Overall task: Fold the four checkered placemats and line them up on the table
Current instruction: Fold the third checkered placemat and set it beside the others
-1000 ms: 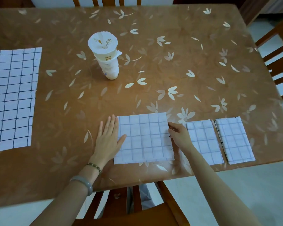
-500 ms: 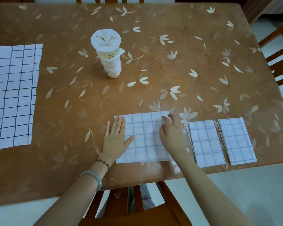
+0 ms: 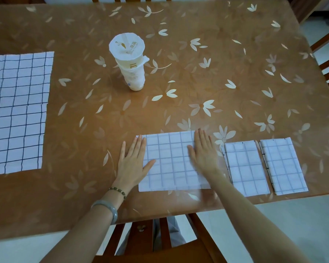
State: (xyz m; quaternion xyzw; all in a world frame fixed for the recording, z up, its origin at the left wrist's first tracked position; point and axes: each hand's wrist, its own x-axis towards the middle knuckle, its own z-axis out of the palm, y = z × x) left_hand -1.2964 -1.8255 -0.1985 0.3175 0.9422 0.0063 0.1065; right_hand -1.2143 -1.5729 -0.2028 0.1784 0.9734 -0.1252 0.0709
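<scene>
Your left hand and right hand lie flat, fingers straight and gripping nothing, pressing the left and right sides of the half-folded placemat at the near edge of the table (a narrow folded placemat sits just right, a second folded placemat beyond it, an unfolded placemat at the left).

Cut off by left edge: unfolded placemat. Blurred: right hand, hiding right border of half-folded placemat. Cropped at right edge: chair.

The table bears 1 placemat at the hands, 2 folded placemats just right, 1 open placemat far left, cups beyond.
</scene>
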